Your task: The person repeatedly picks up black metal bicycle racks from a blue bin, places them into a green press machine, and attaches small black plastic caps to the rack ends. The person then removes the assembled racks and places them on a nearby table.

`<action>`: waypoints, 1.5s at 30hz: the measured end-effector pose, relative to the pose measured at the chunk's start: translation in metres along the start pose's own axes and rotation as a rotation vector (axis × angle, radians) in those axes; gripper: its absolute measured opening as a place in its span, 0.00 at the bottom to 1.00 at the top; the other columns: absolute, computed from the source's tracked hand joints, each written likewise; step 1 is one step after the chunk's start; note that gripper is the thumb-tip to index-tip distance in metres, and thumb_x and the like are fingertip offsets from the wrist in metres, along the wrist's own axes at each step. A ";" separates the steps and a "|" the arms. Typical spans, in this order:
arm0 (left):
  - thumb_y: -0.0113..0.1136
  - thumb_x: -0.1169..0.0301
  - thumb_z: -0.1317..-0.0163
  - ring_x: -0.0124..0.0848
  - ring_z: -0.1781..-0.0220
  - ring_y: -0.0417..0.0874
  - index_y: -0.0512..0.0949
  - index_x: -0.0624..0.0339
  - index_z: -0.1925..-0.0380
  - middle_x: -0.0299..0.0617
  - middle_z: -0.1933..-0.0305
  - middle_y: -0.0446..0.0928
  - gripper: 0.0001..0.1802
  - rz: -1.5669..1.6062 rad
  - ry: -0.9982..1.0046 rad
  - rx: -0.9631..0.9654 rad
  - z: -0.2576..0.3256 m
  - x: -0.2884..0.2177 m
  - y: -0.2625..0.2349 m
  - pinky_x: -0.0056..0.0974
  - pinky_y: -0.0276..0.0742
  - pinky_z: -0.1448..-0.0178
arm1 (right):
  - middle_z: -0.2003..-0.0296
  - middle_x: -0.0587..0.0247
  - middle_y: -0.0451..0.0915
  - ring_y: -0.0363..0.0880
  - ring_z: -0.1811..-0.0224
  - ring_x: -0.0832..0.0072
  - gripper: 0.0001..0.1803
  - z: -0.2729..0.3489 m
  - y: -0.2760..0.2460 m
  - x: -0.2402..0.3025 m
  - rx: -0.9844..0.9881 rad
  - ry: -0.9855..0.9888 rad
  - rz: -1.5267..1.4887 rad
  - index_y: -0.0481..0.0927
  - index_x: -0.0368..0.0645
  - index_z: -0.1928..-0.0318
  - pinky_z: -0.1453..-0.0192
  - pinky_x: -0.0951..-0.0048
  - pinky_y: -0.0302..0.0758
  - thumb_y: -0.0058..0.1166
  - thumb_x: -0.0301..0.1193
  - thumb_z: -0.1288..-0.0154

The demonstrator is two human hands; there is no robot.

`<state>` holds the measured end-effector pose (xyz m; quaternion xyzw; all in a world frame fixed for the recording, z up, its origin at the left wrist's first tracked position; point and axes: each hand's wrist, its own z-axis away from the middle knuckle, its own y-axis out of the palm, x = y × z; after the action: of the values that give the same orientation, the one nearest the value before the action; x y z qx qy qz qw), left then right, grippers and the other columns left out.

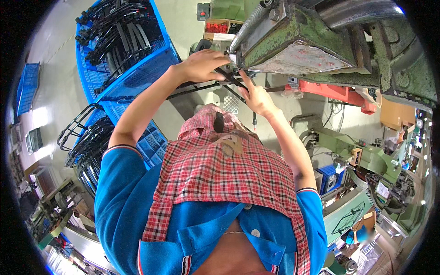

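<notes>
Both hands are raised under the head of a worn green press (302,59). A long dark strip (233,79) slants between them. Its upper end lies between the thumb and fingers of my left hand (201,66), close beside the press's small metal tooling (234,59). My right hand (259,98) grips the lower end, with its index finger stretched up toward the tooling. Below the hands, a thin black rod with a small tip (255,120) hangs down. Whether it joins the strip I cannot tell.
A blue crate (172,55) at the upper left holds several black metal parts. More black wire frames (87,142) are stacked below it. A box of red pieces (216,27) stands behind the hands. To the right are a red beam (330,94) and a green machine (348,149).
</notes>
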<state>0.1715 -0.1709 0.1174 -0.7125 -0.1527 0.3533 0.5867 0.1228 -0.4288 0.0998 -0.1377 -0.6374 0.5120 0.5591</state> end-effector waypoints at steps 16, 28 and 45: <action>0.61 0.60 0.43 0.42 0.58 0.79 0.77 0.60 0.73 0.44 0.70 0.78 0.14 -0.300 0.275 -0.189 -0.022 0.000 -0.015 0.43 0.69 0.46 | 0.78 0.39 0.75 0.75 0.74 0.42 0.27 0.005 -0.010 -0.005 -0.080 0.100 -0.142 0.59 0.44 0.36 0.67 0.54 0.69 0.48 0.42 0.29; 0.63 0.61 0.45 0.45 0.55 0.78 0.77 0.59 0.66 0.46 0.64 0.78 0.13 -0.190 0.258 -0.335 -0.019 0.005 -0.007 0.46 0.73 0.48 | 0.71 0.36 0.78 0.76 0.62 0.40 0.22 0.001 -0.017 0.000 0.067 0.185 -0.005 0.73 0.35 0.63 0.59 0.48 0.71 0.43 0.46 0.28; 0.53 0.72 0.46 0.50 0.60 0.85 0.81 0.60 0.68 0.55 0.65 0.82 0.09 -0.003 -0.665 0.158 0.065 -0.007 0.035 0.49 0.80 0.56 | 0.72 0.36 0.77 0.75 0.63 0.37 0.24 -0.002 -0.005 -0.014 0.080 0.242 -0.024 0.72 0.34 0.65 0.58 0.46 0.70 0.41 0.46 0.27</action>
<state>0.1152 -0.1373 0.0826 -0.5104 -0.3089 0.5760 0.5588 0.1315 -0.4400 0.0960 -0.1685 -0.5459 0.5101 0.6430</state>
